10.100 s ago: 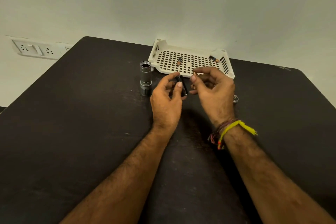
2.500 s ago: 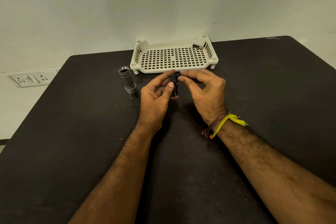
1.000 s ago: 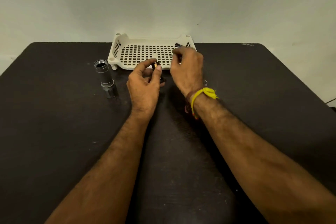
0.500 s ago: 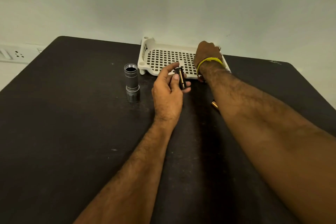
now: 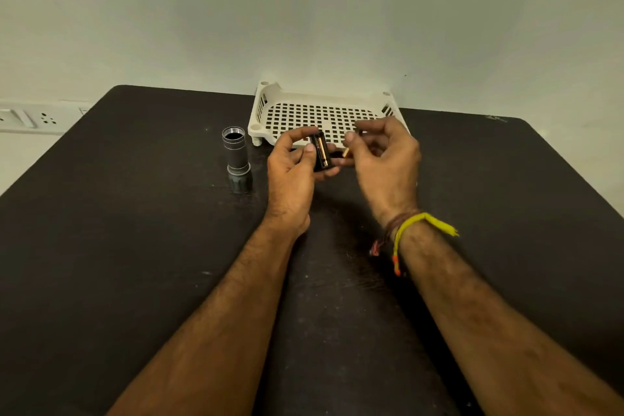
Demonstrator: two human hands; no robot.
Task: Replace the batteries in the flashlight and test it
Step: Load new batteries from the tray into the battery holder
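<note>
The grey flashlight body (image 5: 236, 154) stands upright on the black table (image 5: 135, 246), its open threaded end up, left of my hands. My left hand (image 5: 293, 176) grips a black battery holder (image 5: 320, 152) with a copper-topped battery seated in it. My right hand (image 5: 385, 159) pinches a small battery (image 5: 346, 152) between thumb and fingers, its gold end close to the right side of the holder. Most of that battery is hidden by my fingers.
A white perforated plastic tray (image 5: 324, 111) sits at the table's far edge, just behind my hands. A wall socket strip (image 5: 30, 118) is on the wall at the left. The wall rises right behind the table.
My right hand reached into the far right corner of the tray, took the battery there and came back beside the holder. My left hand kept hold of the holder.
</note>
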